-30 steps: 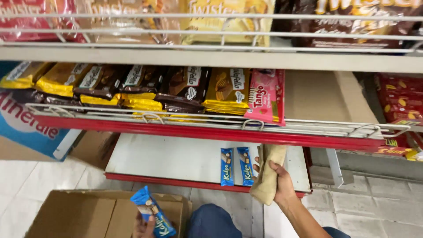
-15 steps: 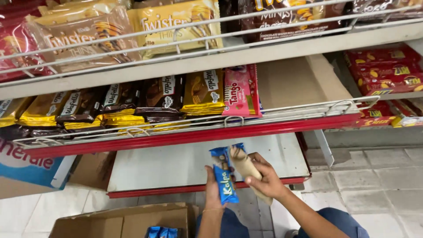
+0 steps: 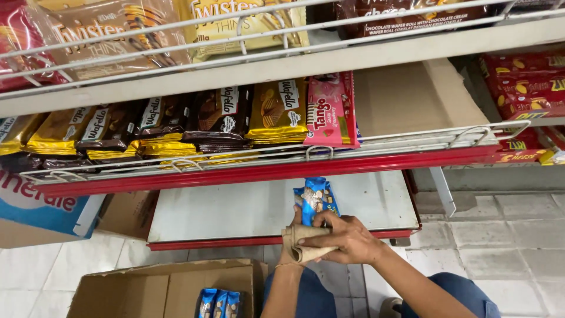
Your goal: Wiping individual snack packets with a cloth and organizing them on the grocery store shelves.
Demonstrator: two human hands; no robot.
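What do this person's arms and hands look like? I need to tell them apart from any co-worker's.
Both forearms are bare: no sleeves reach the wrists, and no gloves, watch or rings show. The right hand shows in full; the left hand is mostly hidden. Blue trousers show below.

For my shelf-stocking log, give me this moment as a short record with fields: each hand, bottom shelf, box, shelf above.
left hand: mostly hidden behind the cloth, at the blue snack packs
right hand: grip on a folded tan cloth, fingertips on the packs
bottom shelf: white, red-edged, mostly bare
cardboard box: open on the floor, more blue packs inside
shelf above: brown and gold wafer packs, one pink pack
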